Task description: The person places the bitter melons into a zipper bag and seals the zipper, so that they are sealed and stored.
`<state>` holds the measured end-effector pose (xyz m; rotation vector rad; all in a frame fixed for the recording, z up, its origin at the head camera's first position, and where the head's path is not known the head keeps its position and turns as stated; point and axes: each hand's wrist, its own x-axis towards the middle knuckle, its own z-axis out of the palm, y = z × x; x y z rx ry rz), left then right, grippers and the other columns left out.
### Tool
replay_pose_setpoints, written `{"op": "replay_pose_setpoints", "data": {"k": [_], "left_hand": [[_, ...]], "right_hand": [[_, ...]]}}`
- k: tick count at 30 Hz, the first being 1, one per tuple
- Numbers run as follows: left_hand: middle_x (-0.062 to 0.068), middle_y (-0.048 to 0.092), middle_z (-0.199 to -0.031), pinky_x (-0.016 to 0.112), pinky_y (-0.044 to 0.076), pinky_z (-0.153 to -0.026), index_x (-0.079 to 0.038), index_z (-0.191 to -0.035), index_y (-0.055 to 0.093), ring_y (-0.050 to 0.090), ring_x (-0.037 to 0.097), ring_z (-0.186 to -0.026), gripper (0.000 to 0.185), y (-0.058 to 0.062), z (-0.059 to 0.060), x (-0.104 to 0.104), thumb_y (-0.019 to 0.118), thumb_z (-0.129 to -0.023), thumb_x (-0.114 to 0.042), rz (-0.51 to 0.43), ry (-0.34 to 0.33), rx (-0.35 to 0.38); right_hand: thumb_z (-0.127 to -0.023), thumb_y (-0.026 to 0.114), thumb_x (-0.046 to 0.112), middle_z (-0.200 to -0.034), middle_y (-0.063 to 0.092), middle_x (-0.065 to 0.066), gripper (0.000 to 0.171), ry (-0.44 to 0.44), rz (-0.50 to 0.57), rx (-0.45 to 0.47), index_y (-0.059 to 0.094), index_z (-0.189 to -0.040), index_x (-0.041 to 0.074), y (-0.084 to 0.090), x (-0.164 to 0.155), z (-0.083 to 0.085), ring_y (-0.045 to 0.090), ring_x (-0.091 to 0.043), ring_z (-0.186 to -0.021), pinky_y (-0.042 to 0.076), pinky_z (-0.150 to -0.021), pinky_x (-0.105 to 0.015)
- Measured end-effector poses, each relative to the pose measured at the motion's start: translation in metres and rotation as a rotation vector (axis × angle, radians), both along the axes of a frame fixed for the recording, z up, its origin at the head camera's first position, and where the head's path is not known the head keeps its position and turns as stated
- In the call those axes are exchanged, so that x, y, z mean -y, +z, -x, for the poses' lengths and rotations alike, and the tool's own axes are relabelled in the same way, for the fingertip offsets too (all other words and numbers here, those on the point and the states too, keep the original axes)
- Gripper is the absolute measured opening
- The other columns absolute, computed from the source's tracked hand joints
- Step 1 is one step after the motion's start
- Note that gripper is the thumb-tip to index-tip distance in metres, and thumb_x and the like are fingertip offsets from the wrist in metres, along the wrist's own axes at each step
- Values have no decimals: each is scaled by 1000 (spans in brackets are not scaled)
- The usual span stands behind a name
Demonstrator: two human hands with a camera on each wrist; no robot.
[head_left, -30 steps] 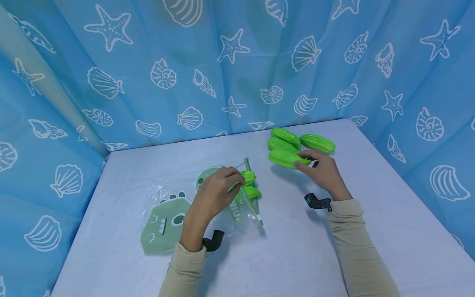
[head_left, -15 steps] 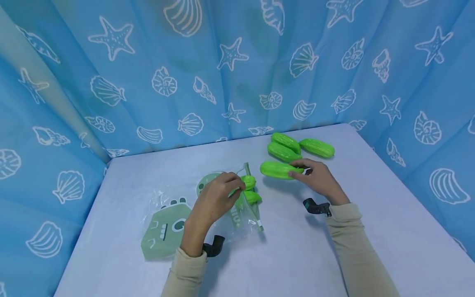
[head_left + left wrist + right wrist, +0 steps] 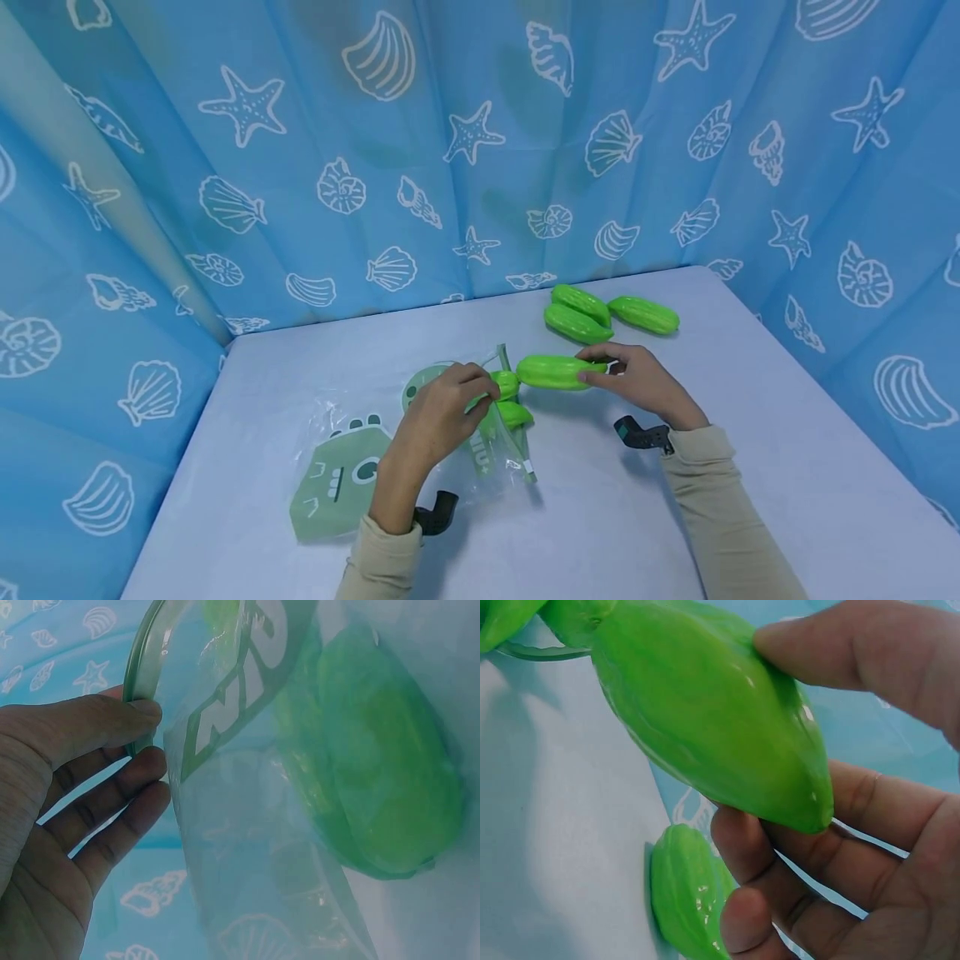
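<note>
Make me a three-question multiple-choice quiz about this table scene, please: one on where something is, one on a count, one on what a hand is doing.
1. Where does the clear plastic bag lie?
A. on the table, under the left hand
B. hanging on the curtain
C. at the table's far right corner

2. How many green toy gourds lie loose in the group at the back?
A. one
B. three
C. six

3. What is the right hand doing?
A. resting flat on the table
B. pinching the curtain
C. holding a green gourd by its end

Answers:
1. A, the bag lies on the table with the left hand gripping its open rim.
2. B, three gourds lie together near the curtain.
3. C, thumb and fingers curl round the gourd's end, its other end pointing at the bag's mouth.
</note>
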<state>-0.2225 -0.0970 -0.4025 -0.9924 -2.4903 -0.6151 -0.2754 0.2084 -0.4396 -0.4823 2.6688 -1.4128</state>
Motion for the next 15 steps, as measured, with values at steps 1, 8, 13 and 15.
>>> {"op": "replay_pose_setpoints", "data": {"k": [1,8,13,15], "left_hand": [[-7,62,-94,20,49,-72,-17,-89,70,55,7,-87,14,0,0,0,72,-79,-8,-2,0,-1],[-8,62,-93,19,48,-71,-17,-88,70,55,7,-86,14,-1,1,0,72,-79,-8,2,-5,-14],[-8,62,-94,18,48,-70,-17,-88,70,54,6,-87,14,-1,1,0,72,-79,-8,6,-5,-17],[-8,62,-94,18,48,-71,-17,-88,70,54,5,-87,13,-1,1,0,72,-79,-8,7,-3,-15]], "right_hand": [[-79,66,49,-108,60,1,44,9,-1,-2,63,-113,22,1,1,0,53,-18,-99,46,-81,-37],[-83,66,39,-108,62,0,37,49,-43,-22,63,-113,17,8,3,-5,53,-18,-100,43,-82,-39],[-86,65,22,-109,62,-7,31,92,-63,-30,63,-114,8,23,10,-16,54,-24,-102,43,-83,-41],[-86,65,22,-110,62,-6,31,110,-70,-36,63,-114,8,22,11,-15,55,-24,-102,42,-83,-41]]}}
